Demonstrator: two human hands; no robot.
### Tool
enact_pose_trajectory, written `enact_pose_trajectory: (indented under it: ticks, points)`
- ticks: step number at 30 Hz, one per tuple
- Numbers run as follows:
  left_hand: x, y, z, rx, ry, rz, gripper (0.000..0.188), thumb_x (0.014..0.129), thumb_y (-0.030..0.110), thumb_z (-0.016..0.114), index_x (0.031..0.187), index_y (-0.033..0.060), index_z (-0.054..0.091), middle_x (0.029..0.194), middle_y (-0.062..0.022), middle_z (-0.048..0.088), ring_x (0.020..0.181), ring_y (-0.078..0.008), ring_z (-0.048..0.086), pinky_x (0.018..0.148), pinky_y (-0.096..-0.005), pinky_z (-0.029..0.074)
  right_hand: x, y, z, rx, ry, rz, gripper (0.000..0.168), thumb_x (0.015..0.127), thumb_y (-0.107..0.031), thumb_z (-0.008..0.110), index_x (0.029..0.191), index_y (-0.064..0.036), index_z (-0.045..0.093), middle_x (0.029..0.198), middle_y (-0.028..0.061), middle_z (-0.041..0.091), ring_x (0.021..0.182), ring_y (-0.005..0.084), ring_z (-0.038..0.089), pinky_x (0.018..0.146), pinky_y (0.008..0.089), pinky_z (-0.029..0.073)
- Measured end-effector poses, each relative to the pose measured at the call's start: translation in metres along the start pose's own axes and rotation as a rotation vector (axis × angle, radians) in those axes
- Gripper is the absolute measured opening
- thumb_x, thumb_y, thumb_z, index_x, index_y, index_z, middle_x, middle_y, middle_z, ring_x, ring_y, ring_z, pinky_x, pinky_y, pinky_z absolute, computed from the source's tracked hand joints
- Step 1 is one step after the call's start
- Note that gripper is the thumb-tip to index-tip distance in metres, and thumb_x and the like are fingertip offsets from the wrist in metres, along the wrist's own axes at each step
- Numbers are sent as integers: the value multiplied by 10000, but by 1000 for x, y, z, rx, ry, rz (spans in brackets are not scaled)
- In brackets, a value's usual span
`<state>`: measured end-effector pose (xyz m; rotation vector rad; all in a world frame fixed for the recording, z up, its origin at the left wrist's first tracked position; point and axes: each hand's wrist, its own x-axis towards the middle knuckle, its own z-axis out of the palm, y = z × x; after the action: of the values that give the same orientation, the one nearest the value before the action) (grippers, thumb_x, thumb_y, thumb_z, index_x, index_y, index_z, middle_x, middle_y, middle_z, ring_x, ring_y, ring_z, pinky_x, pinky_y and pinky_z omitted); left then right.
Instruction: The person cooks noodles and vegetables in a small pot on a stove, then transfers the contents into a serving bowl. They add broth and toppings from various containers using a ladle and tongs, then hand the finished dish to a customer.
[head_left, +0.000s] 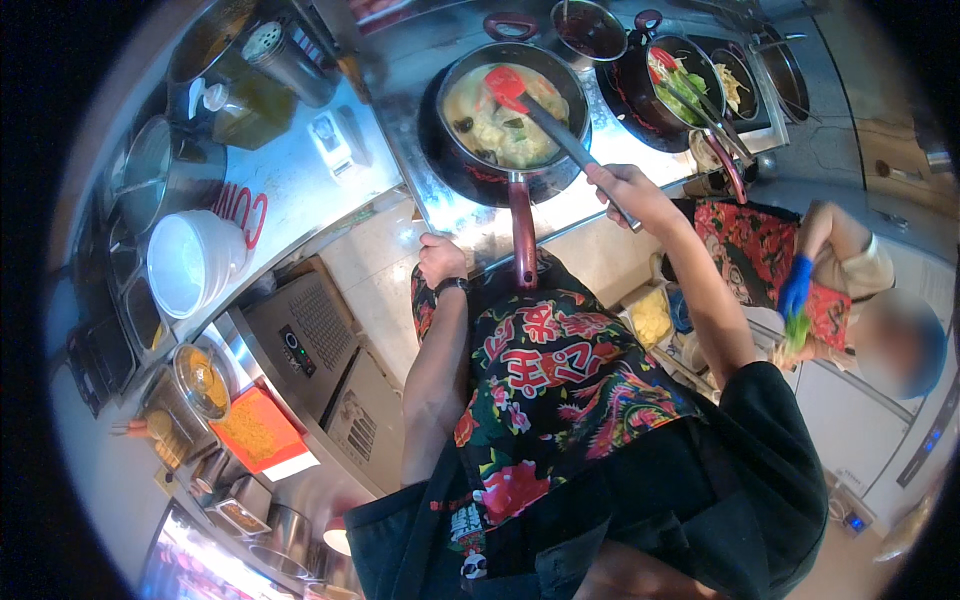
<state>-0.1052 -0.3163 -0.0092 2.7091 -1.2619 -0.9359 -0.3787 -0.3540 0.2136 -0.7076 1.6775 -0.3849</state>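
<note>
My right hand (630, 196) grips the dark handle of a spatula (562, 135), whose red head rests in a deep pan (514, 166) of pale, milky soup (517, 135) with greens and dark pieces. The pan stands on a round cooktop, its reddish-brown handle (523, 232) pointing towards my body. To the left of that handle, my left hand (441, 259) is closed near the counter's front edge, a dark band at its wrist; whether it holds anything cannot be told. A second pan (686, 82) with lettuce, sprouts, red pieces and tongs (709, 112) stands further right.
At the right, a co-worker (840, 240) with a blue glove handles greens. Stacked white bowls (180, 262), a pump bottle (251, 112) and steel containers (176, 176) line the left counter. A small pot (589, 34) stands behind the pans; an orange tray (259, 427) is at lower left.
</note>
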Motion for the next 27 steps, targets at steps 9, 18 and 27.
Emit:
enact_pose_trajectory:
  ticks: [9,18,27]
  points:
    - [-2,9,-8,-113,-53,-130,579,975,364,168,1055,-41,575,1070,-293,634,1005,-459,606,902,-521,472,1,7,-22,1037,-389,302,485,1028,-437,356,952,8,533,673,9,508,433,75,458,324,210,381]
    - [-1,9,-11,-149,-90,-114,570,973,358,148,1089,-30,550,1137,-312,601,1071,-481,560,959,-527,427,32,20,-6,844,-206,165,420,1034,-401,374,952,-21,532,676,-29,469,437,40,364,334,174,307]
    - [-4,11,-17,-77,-113,-73,494,977,315,175,1102,-24,512,1117,-292,616,1030,-459,597,906,-510,475,32,30,-14,994,-287,185,409,1044,-371,357,976,-13,542,679,-23,483,437,38,375,336,174,301]
